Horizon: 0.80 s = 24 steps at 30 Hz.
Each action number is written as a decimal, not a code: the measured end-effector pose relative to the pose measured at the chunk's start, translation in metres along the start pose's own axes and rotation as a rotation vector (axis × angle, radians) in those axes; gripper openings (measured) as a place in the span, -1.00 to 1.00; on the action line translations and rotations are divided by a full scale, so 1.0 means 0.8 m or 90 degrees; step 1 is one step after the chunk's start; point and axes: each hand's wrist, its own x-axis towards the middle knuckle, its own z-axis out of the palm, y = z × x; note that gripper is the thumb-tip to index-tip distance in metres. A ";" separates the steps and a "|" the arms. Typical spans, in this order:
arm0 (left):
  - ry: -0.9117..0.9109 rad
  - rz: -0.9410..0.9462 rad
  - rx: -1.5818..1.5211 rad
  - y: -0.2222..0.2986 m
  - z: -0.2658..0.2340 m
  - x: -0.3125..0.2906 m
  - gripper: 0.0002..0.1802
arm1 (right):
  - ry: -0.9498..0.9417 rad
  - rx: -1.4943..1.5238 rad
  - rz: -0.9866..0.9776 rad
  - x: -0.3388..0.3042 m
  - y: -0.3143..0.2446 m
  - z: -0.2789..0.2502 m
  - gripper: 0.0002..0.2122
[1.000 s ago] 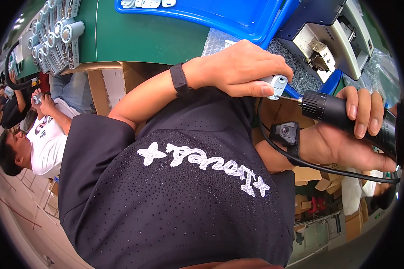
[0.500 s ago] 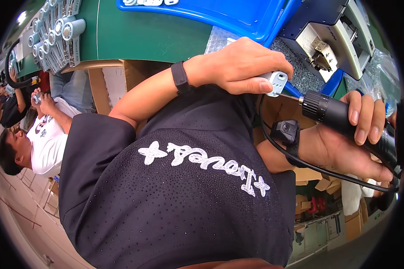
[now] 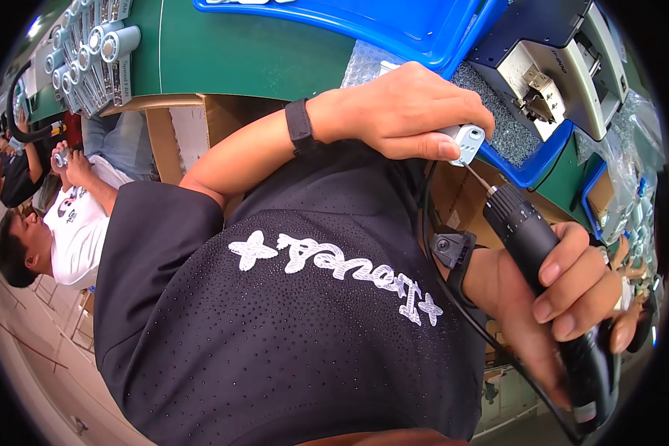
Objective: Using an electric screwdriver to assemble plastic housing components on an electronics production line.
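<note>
My left hand (image 3: 416, 111) is closed around a small light-blue plastic housing (image 3: 468, 143) with holes in its end face; most of the piece is hidden under my fingers. My right hand (image 3: 565, 297) wraps the black body of an electric screwdriver (image 3: 524, 227), which has a ringed collar and a cord. Its thin metal bit (image 3: 477, 175) slants up to the lower edge of the housing, and the tip appears to touch it. Whether a screw sits at the tip is too small to tell.
Behind the housing stands a boxy machine (image 3: 565, 74) beside a blue tray of small metal screws (image 3: 498, 100). A larger blue tray (image 3: 394, 30) lies on the green table (image 3: 253, 56). Light-blue fan parts (image 3: 97, 56) are stacked at left. Another person (image 3: 82, 215) sits at left.
The screwdriver has swung from nearly level to a steeper slant, its rear end dropping with my right hand. My left hand and the housing have shifted slightly right.
</note>
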 end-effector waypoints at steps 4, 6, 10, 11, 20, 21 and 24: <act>0.003 0.002 0.003 -0.001 0.003 0.003 -0.53 | -0.046 -0.095 -0.032 -0.007 -0.004 -0.002 -0.32; -0.009 -0.008 0.009 0.000 0.005 0.005 -0.52 | -0.018 -0.108 -0.053 -0.015 -0.002 0.001 -0.33; -0.008 -0.015 0.002 0.002 0.003 0.004 -0.51 | -0.020 -0.091 -0.032 -0.013 -0.004 -0.004 -0.33; -0.008 -0.015 0.002 0.002 0.003 0.003 -0.51 | -0.027 -0.080 -0.017 -0.012 -0.004 -0.005 -0.34; 0.007 -0.003 0.007 -0.001 0.005 0.001 -0.52 | 0.009 -0.049 -0.052 -0.010 0.006 -0.002 -0.32; 0.016 0.003 0.006 -0.002 0.008 0.000 -0.52 | -0.006 -0.052 -0.047 -0.011 0.005 -0.004 -0.32; 0.026 0.010 0.006 -0.002 0.007 0.001 -0.52 | -0.040 -0.054 -0.038 -0.009 0.005 -0.006 -0.32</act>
